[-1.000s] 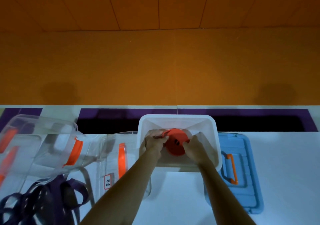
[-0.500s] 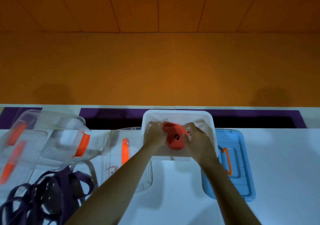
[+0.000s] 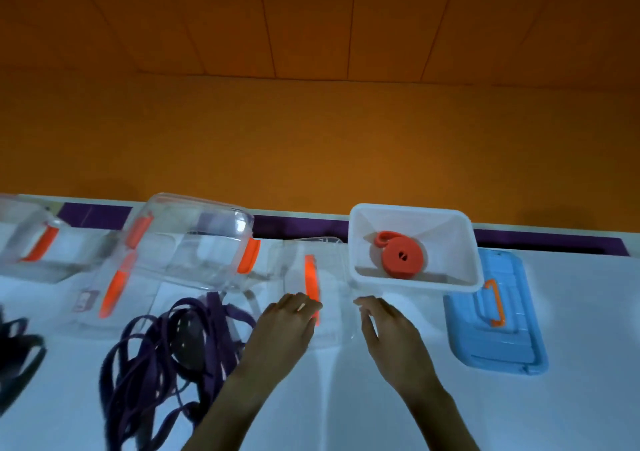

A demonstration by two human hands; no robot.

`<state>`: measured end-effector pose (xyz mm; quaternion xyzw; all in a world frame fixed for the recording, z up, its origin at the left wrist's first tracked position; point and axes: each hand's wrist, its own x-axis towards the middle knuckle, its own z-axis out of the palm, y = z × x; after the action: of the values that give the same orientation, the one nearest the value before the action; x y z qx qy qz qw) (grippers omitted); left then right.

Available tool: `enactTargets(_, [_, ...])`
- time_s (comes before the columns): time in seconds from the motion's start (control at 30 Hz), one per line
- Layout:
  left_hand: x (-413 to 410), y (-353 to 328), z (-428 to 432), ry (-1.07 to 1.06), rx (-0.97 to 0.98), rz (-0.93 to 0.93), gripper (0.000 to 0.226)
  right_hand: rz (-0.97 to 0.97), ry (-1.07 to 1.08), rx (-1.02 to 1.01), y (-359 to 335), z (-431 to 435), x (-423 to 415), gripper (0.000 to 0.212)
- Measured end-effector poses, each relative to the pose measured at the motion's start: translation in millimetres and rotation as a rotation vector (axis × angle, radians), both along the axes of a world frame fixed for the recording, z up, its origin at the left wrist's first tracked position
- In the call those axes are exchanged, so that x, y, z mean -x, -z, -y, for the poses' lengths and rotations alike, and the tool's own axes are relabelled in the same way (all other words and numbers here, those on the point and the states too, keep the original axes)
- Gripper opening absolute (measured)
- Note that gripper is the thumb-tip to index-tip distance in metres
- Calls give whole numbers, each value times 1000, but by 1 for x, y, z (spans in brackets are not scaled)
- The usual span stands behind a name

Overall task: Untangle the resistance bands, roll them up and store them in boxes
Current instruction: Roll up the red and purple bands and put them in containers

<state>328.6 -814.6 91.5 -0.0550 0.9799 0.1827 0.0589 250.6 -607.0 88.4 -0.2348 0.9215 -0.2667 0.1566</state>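
I saw the left hand (image 3: 287, 320) and right hand (image 3: 389, 327) both empty, fingers loosely spread, low over the table just short of the white box (image 3: 415, 285). The rolled red band (image 3: 401, 260) lay inside that box. Tangled purple bands (image 3: 180, 346) sat beside the left forearm, and a blue lid (image 3: 498, 332) lay right of the box.

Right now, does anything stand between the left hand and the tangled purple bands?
Nothing visible does. The left hand lies over the clear lid, and the purple bands lie bare on the table just to its left.
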Motion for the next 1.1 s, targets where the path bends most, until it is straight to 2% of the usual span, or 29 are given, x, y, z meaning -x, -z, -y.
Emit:
enactTargets(0.17, [-75,10,70,-79,-49,1,26,157,-11,17,32,70,-70,24])
enactTargets(0.3, [-142,16,139,-164,-132,54,27,629,225,361,52,132,-112,17])
enactTargets(0.43, [-193,23,196,-245,-183,91,26,840,311,456,67,184,-134,35])
enactTargets(0.53, [-213,31,218,-239,-199,104,26,820,311,437,79,214,-152,50])
enactTargets(0.6, [-218,35,225,-250,-241,112,25,801,386,422,85,229,-164,54])
enactTargets(0.63, [-219,38,226,-256,-273,125,26,770,428,398,85,233,-169,52])
enactTargets(0.7, [-218,41,226,-259,-359,151,28,688,432,401,83,236,-174,32])
enactTargets(0.77, [-214,40,220,-292,-515,136,25,648,370,477,76,235,-180,16])
enactTargets(0.93, [-195,30,193,-678,-1182,117,34,605,114,535,52,232,-201,15])
enactTargets(1.03, [-189,24,189,-783,-1269,-18,38,607,91,514,43,224,-209,17])
enactTargets(1.1, [-187,19,189,-763,-1315,-61,46,596,128,550,39,220,-211,17])
